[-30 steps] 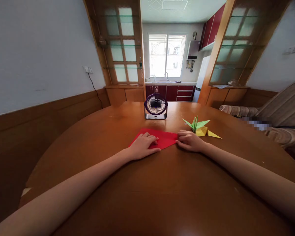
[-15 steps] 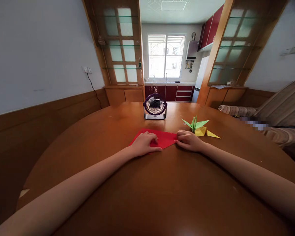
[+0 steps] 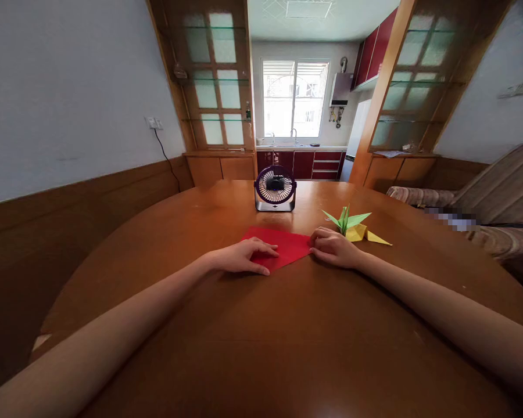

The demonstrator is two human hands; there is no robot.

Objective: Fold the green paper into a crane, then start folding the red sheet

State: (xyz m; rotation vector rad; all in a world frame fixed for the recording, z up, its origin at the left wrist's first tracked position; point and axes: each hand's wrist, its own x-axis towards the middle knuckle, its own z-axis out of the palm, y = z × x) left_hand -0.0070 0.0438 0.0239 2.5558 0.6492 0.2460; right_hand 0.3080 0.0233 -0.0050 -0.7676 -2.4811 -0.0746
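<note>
A red sheet of folded paper [image 3: 283,241] lies flat on the wooden table [image 3: 270,325] between my two hands. My left hand [image 3: 246,255] rests over its left part, fingers stretched out and thumb apart along the near edge. At the paper's right corner, my right hand [image 3: 333,247] has its fingers curled and pinched on the tip. Just behind the right hand stands a green origami crane [image 3: 346,220], with a yellow folded paper piece [image 3: 361,233] beside it. The left hand hides the paper's left end.
A small purple desk fan [image 3: 275,188] stands at the back of the table, beyond the paper. A striped sofa [image 3: 497,197] is off to the right. Behind the table are wooden cabinets [image 3: 220,167] and a kitchen window [image 3: 294,98].
My left hand has slid left and slightly toward me over the red paper, its fingers straighter, uncovering more of the surface. My right hand has stayed at the right corner.
</note>
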